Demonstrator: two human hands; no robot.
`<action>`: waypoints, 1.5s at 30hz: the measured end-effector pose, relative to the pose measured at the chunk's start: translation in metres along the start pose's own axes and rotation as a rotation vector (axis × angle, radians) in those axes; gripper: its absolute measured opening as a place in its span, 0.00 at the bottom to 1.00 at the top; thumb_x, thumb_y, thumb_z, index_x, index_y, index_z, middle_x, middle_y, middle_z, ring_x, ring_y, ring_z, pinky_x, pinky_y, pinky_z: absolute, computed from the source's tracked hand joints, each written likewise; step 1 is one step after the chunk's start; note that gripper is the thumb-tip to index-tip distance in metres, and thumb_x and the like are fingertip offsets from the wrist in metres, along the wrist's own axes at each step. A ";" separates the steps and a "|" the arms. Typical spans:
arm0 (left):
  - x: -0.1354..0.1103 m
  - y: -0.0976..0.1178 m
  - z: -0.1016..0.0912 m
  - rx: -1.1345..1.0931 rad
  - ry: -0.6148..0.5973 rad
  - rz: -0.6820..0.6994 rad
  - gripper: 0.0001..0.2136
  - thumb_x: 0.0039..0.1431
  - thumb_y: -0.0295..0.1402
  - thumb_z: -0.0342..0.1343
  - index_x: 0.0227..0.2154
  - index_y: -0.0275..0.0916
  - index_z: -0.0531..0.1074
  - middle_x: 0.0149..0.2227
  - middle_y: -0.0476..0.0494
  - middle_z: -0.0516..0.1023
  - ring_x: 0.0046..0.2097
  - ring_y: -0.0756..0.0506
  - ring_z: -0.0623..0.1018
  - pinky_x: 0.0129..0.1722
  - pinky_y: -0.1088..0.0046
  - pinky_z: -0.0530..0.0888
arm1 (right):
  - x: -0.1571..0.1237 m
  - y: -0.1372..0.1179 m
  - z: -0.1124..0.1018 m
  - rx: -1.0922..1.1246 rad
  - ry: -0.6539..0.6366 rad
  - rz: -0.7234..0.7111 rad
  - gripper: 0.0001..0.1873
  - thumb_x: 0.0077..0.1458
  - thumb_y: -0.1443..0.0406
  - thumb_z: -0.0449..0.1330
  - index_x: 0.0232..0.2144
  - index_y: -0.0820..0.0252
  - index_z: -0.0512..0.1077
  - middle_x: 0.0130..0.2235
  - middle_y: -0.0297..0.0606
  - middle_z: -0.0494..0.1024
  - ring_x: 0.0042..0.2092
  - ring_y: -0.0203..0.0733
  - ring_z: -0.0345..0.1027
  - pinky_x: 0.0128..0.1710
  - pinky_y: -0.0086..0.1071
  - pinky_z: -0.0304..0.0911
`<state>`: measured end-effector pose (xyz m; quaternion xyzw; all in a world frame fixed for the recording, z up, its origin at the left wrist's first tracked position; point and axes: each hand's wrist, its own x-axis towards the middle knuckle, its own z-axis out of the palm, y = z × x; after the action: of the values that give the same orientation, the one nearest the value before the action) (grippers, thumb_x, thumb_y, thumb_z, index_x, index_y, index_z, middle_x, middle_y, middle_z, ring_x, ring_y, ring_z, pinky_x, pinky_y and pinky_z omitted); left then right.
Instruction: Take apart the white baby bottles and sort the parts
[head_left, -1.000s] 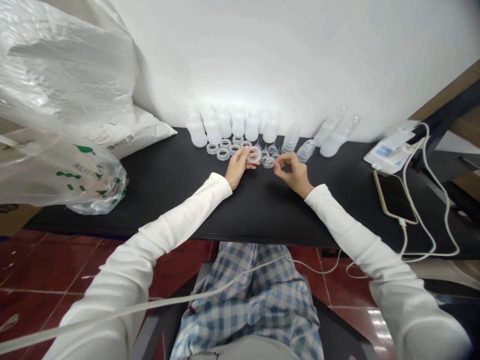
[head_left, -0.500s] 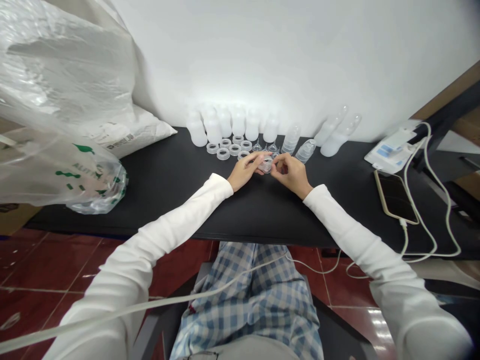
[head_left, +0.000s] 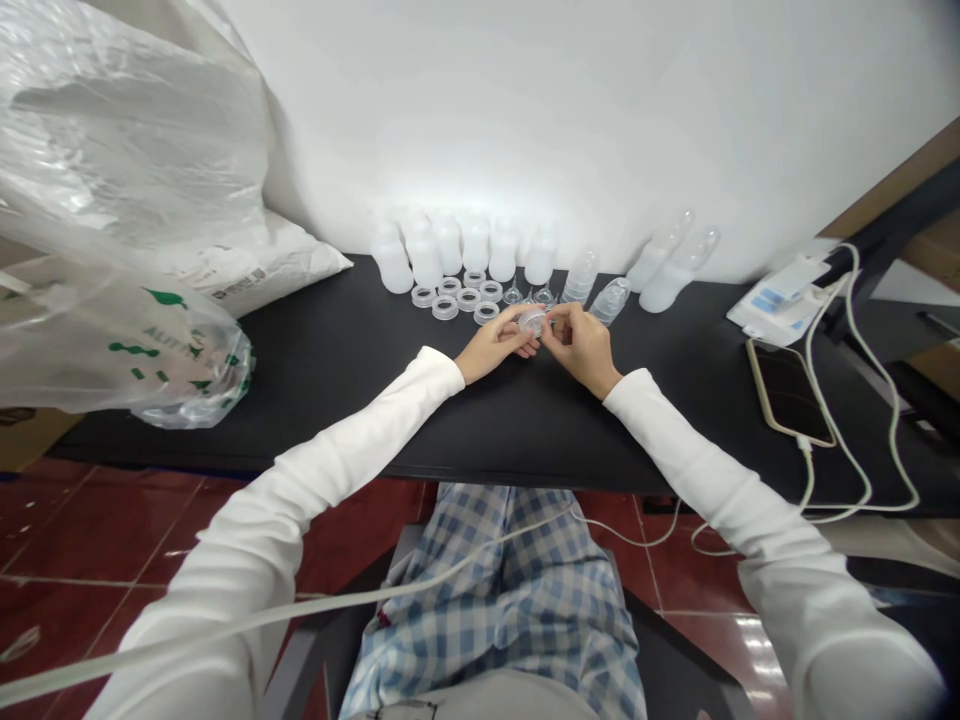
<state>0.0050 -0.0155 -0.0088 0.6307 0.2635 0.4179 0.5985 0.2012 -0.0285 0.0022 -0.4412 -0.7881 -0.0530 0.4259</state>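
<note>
On the black flat tabletop (head_left: 322, 400), a row of frosted plastic bottles (head_left: 476, 250) stands along the white painted wall (head_left: 600, 120), with clear round plastic rings (head_left: 457, 300) lying in front of the row. A clear round plastic piece (head_left: 532, 321) sits between the left hand (head_left: 495, 343) and the right hand (head_left: 581, 348), just in front of the rings. A crinkled clear plastic bag (head_left: 97, 300) and a white woven sack (head_left: 262, 270) lie at the table's left end, while a flat black smartphone (head_left: 787, 392) lies at the right end, in front of a flat white plastic device (head_left: 780, 300).

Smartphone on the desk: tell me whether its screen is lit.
No, the smartphone lies on the black desk with its screen dark.
</note>
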 end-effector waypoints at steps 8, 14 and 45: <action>-0.002 0.005 0.000 -0.003 -0.028 -0.056 0.28 0.63 0.41 0.62 0.60 0.35 0.61 0.27 0.51 0.81 0.26 0.50 0.80 0.28 0.75 0.74 | -0.001 0.005 0.007 0.158 -0.118 0.032 0.20 0.67 0.52 0.55 0.52 0.59 0.64 0.32 0.32 0.72 0.28 0.37 0.65 0.32 0.33 0.62; -0.002 0.003 0.002 -0.020 0.060 -0.075 0.20 0.63 0.37 0.62 0.49 0.40 0.56 0.25 0.54 0.80 0.24 0.50 0.79 0.26 0.75 0.72 | -0.001 -0.006 0.009 0.401 -0.162 0.179 0.19 0.67 0.47 0.54 0.46 0.55 0.65 0.27 0.28 0.66 0.25 0.35 0.59 0.27 0.32 0.59; -0.001 0.004 0.009 0.148 0.157 -0.070 0.10 0.67 0.29 0.56 0.36 0.41 0.57 0.25 0.58 0.75 0.25 0.55 0.75 0.25 0.80 0.69 | -0.004 -0.006 0.017 0.789 -0.273 0.371 0.24 0.61 0.43 0.61 0.43 0.53 0.63 0.30 0.28 0.71 0.29 0.34 0.65 0.28 0.30 0.62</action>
<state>0.0113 -0.0214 -0.0048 0.6289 0.3617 0.4243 0.5419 0.1868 -0.0273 -0.0101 -0.3820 -0.7046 0.3870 0.4558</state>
